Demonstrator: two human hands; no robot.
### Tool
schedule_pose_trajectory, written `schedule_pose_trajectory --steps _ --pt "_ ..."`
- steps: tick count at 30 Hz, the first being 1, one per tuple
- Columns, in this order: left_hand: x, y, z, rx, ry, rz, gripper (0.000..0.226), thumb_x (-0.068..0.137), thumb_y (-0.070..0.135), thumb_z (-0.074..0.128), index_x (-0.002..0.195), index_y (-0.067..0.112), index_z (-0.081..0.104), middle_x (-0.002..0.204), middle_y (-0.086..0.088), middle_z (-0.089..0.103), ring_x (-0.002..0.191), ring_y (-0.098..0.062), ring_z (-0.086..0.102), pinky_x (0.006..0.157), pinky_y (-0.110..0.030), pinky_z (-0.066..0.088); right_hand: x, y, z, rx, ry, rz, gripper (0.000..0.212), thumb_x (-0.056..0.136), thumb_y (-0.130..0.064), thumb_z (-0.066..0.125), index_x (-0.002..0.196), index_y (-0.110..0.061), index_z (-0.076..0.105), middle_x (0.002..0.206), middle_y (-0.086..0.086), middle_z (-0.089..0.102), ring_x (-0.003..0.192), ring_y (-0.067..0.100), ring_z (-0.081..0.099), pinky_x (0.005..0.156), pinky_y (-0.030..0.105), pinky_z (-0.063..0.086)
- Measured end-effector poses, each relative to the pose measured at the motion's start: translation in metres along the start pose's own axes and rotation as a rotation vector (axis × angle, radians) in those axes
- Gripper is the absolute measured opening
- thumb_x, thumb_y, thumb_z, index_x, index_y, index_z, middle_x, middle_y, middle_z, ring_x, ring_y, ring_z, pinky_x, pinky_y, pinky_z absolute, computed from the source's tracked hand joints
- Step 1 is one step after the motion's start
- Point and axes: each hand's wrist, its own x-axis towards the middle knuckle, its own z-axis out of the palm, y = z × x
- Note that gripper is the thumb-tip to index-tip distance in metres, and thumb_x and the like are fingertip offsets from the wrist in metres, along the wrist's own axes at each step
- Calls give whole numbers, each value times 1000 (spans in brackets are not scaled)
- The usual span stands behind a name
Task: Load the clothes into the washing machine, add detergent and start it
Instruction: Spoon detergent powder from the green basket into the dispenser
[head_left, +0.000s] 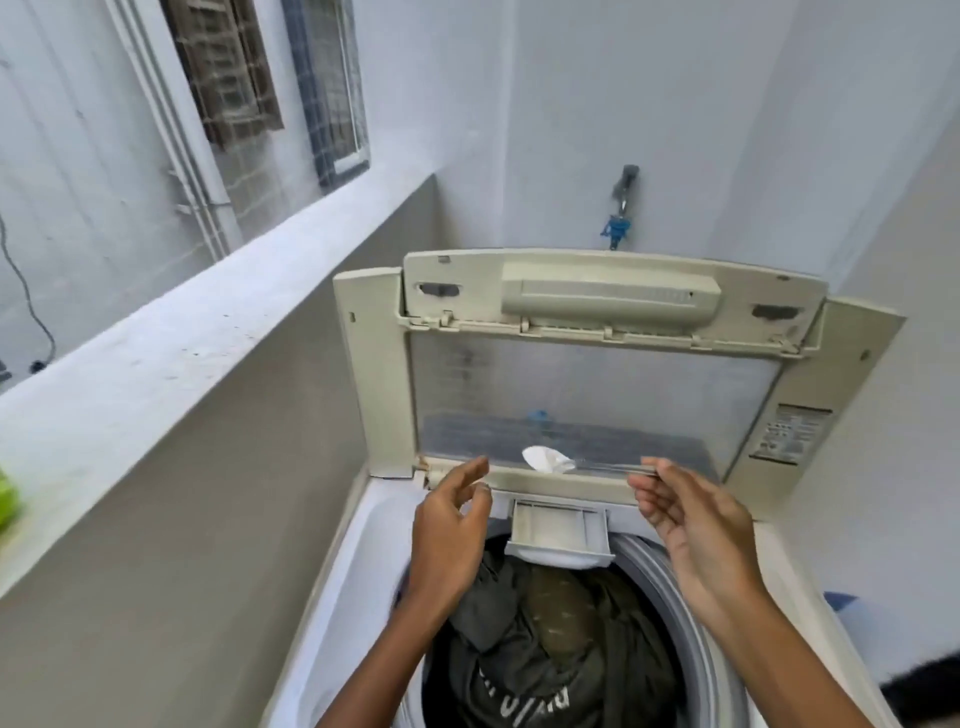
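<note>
My right hand (691, 525) pinches a spoon (550, 460) of powder above the drawer (558, 532); my left hand (452, 519) hovers loosely curled, holding nothing

I see home laundry balcony: top-load washer (597, 364), wall tap (621, 213), parapet (171, 338), neighbour's windows (332, 88).

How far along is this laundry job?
Done: dark clothes fill the drum, lid up. In hand: the right hand pinches a spoon of white powder above the open detergent drawer; the left hand hovers empty. Left: tipping powder in, closing up, starting.
</note>
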Motion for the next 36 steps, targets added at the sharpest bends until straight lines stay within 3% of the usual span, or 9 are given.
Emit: schedule_pose_trajectory --steps 4,7,9,13,16,20,24,28,36 --pt "0 -29 30 78 -132 -54 35 94 13 51 126 23 58 117 14 62 96 15 57 78 1 41 4 30 -31 -9 124 29 13 91 -6 54 85 -5 65 64 4 72 59 8 66 57 15 55" --pt "-1 -51 49 200 -239 -88 41 93 18 52 133 26 52 129 8 59 113 -1 56 91 -16 43 8 50 -45 -25 181 47 14 92 -4 52 83 -5 63 60 2 71 55 6 65 56 13 54" --pt "-3 -64 59 305 -308 -110 47 93 20 52 139 26 45 141 5 49 127 -9 45 102 -20 36 11 63 -53 -56 203 58 14 92 -4 52 84 -4 64 60 0 71 54 5 65 56 13 54" --pt "-11 -79 67 440 -390 -92 55 95 28 51 147 23 32 156 4 25 145 -12 17 116 -24 16 18 87 -64 -153 231 64 11 91 -6 56 91 -2 66 66 1 72 59 6 65 58 13 54" --pt "-14 -85 69 502 -384 -52 56 95 28 50 147 23 31 157 5 20 147 -11 9 119 -27 12 19 99 -66 -300 222 39 11 91 -13 58 91 -9 68 81 7 73 73 14 66 64 12 54" --pt "-17 -90 70 537 -394 -20 59 95 28 50 149 24 27 158 7 16 147 -10 3 121 -34 10 14 105 -60 -511 192 -65 12 90 -18 60 88 -26 68 85 0 73 81 12 68 71 13 54" --pt "-18 -94 71 560 -404 5 62 95 28 50 150 24 22 159 8 10 148 -11 -1 122 -35 5 7 108 -57 -710 113 -171 15 89 -19 62 99 -25 71 93 -6 72 91 5 66 79 19 52" --pt "-19 -94 71 547 -404 -5 63 96 28 49 151 25 19 159 9 8 147 -8 -4 120 -32 -2 1 111 -57 -833 98 -370 18 86 -11 64 101 -16 73 93 -10 70 92 -12 60 79 1 44" --pt "-19 -93 70 616 -415 18 65 95 29 48 151 25 15 160 8 6 147 -9 -7 119 -35 -10 -2 114 -59 -983 21 -590 25 79 0 69 102 -10 72 88 -7 69 85 2 63 80 6 47"
